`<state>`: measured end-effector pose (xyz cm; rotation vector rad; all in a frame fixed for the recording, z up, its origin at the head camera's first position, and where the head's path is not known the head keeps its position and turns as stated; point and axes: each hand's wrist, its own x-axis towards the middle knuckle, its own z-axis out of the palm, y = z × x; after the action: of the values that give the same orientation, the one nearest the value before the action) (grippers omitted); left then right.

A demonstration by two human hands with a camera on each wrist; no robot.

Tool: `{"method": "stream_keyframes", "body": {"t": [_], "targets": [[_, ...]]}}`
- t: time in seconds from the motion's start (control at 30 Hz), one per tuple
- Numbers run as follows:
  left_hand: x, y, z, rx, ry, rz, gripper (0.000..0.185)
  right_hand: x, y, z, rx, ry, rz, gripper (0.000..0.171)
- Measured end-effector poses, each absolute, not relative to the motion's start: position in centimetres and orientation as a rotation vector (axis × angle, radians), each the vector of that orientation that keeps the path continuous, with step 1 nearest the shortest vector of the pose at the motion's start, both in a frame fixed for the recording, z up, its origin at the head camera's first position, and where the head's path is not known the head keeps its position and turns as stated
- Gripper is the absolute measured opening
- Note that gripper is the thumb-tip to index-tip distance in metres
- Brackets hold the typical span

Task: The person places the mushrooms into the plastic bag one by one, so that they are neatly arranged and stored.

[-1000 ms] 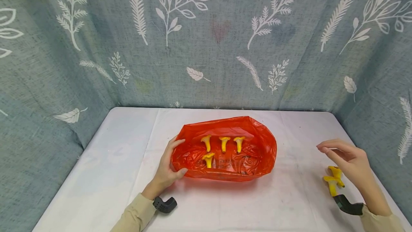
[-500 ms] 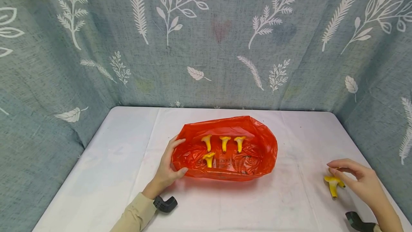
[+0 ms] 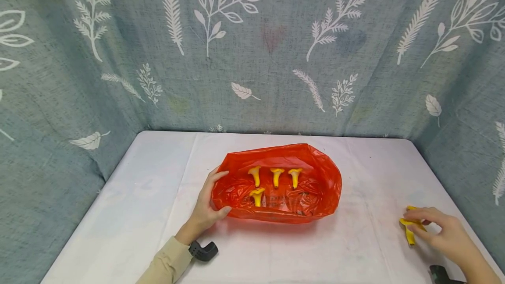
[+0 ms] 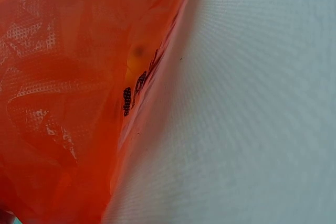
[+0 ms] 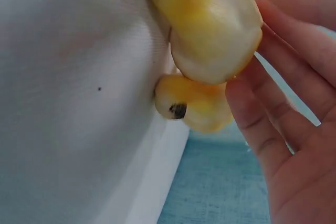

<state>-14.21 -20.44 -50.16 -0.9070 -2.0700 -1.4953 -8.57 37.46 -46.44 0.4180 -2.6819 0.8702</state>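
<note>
Left hand (image 3: 205,207) clamps the red bag (image 3: 276,183) rim; right hand (image 3: 443,236) grip pinches yellow mushrooms (image 3: 409,227) — partly hidden.

Yellow toy mushrooms (image 3: 409,227) under my fingers.
Two lie touching at the table's right edge, caps flared, one stem-end dark.

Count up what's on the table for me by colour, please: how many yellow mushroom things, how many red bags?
Yellow mushrooms in the red bag: 4
Yellow mushrooms on the table by the right hand: 2
Red bag, gripped at its edge by the left hand: 1
Total: 7 things
</note>
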Motion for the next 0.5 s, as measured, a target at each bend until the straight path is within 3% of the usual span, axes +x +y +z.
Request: {"method": "stream_keyframes", "body": {"t": [0.3,0.5], "targets": [[-14.3,-20.45,-50.28,-0.901,-2.077,-1.486,0.082,-8.35,37.1,-46.78,0.341,-2.756,0.83,0.034],[-14.23,-20.46,-50.18,-0.906,-2.08,-1.481,0.081,-8.55,36.85,-46.92,0.429,-2.685,0.902,0.036]]}}
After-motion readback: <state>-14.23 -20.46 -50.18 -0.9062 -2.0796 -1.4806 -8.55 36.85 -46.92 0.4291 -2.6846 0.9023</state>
